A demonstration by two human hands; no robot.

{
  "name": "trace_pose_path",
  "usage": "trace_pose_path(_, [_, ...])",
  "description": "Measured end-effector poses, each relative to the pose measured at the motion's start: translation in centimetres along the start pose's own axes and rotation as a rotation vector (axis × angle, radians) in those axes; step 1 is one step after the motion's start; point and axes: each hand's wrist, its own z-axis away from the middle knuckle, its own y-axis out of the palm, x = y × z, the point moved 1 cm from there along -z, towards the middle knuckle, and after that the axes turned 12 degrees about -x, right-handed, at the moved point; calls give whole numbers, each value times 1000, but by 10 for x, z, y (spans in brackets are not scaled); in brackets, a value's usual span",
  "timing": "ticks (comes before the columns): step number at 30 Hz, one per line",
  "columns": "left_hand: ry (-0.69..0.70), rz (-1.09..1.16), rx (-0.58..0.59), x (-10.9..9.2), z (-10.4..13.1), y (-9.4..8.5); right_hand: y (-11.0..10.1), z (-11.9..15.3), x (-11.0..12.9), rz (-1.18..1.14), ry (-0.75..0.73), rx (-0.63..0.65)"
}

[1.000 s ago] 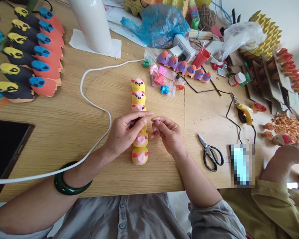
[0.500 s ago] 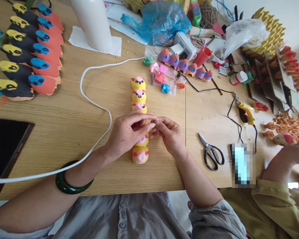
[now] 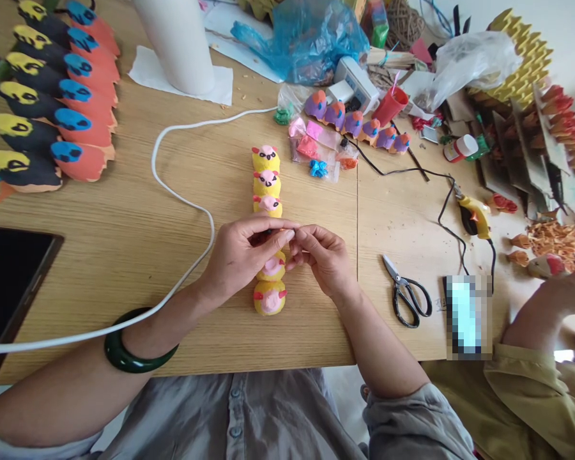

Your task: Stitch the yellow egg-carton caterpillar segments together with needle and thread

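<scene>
A column of yellow clay-covered bumps (image 3: 267,184) with pink faces and red ears stands upright in the view on the wooden table. The upper ones carry black marks; the two lowest (image 3: 270,299) have plain pink patches. My left hand (image 3: 244,250) is above the column's middle, thumb and forefinger pinched together. From the right, my right hand (image 3: 322,259) meets it with closed fingertips. A tiny dark bit shows where the fingertips touch, too small to make out. The hands hide part of the column.
A white cable (image 3: 211,223) curves left of the column. Scissors (image 3: 405,291) and a pixelated phone-like object (image 3: 468,316) lie right. Clay packets (image 3: 311,145) and a purple row (image 3: 353,123) sit behind. Black and orange painted pieces (image 3: 81,121) are left. Another person's hand (image 3: 551,300) is far right.
My left thumb and fingertips have closed up slightly against my right fingertips. The view has shifted very little; the column has stayed in place.
</scene>
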Motion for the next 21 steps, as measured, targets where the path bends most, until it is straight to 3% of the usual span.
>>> trace_pose_path(5, [-81,0,-26,-4,1,-2,0,1,2,13,-9,-80])
trace_pose_path(21, [-177,199,-37,3,-1,-2,0,-1,4,28,-17,-105])
